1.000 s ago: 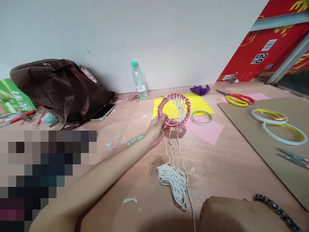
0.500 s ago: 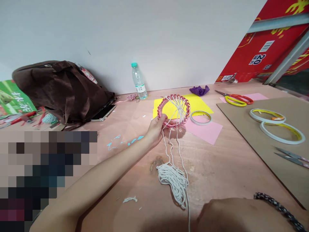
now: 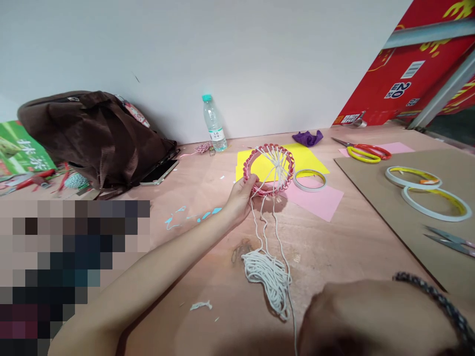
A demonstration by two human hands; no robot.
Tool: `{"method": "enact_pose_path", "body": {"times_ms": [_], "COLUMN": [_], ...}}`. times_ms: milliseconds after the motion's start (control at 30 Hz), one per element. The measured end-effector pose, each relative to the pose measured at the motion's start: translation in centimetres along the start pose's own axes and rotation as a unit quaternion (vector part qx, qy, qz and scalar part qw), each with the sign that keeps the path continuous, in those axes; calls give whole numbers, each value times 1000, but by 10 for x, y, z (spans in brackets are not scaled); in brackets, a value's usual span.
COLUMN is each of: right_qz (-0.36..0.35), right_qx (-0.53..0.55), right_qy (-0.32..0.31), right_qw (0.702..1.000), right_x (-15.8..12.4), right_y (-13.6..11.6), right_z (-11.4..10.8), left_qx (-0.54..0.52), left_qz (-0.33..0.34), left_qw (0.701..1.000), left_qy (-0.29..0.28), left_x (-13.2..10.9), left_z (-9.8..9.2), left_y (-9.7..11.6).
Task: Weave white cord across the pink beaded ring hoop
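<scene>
Risen a little higher from the bottom edge, the right hand (image 3: 371, 316) now fills more of the view, while the left hand (image 3: 240, 198) has not moved.

Fingers of the left hand close on the near-left rim of the pink wrapped hoop (image 3: 290, 173), which is tilted up over the yellow paper sheet (image 3: 308, 158). White strands hang from the hoop to the loose white cord bundle (image 3: 267, 277) on the pinkish wooden table (image 3: 334, 237), between both hands. One strand runs off the bottom edge just beside the right hand. That hand is blurred, its fingers cut off, so I cannot tell whether it is open or closed.
</scene>
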State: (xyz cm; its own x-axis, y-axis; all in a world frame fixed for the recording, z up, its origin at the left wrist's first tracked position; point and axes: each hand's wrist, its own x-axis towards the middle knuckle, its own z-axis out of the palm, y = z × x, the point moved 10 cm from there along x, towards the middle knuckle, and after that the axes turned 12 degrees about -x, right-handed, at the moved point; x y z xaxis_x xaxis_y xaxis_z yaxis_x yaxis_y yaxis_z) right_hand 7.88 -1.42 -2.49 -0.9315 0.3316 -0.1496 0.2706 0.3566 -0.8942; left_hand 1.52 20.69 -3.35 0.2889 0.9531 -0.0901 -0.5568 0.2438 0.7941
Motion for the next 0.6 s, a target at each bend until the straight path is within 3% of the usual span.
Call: {"method": "enact_pose_path", "body": {"times_ms": [33, 100, 167, 233, 333, 467, 533, 600], "right_qz": [26, 94, 145, 156, 149, 121, 163, 243], "right_qx": [-7, -19, 0, 44, 58, -52, -126, -196], "right_qy": [24, 130, 259, 341, 394, 464, 502, 548], "right_qw": [999, 987, 955, 926, 905, 876, 840, 776], "right_x": [0, -2, -8, -10, -5, -17, -35, -60], "right_y": [10, 32, 48, 57, 63, 60, 65, 73], "right_z": [-11, -46, -84, -107, -125, -145, -157, -169], "left_qx": [-2, -9, -14, -15, -12, -21, -29, -36], "left_qz": [2, 5, 7, -4, -47, -75, -72, -68], "left_qw": [1000, 1000, 1000, 999, 995, 991, 991, 992], "left_qy": [-1, -4, -19, -50, -88, -112, -110, -100], "left_x": [0, -1, -5, -11, -24, -33, -32, -30], "left_z": [0, 1, 7, 19, 37, 47, 45, 42], "left_y": [0, 1, 0, -4, -18, -27, -26, -24]}}
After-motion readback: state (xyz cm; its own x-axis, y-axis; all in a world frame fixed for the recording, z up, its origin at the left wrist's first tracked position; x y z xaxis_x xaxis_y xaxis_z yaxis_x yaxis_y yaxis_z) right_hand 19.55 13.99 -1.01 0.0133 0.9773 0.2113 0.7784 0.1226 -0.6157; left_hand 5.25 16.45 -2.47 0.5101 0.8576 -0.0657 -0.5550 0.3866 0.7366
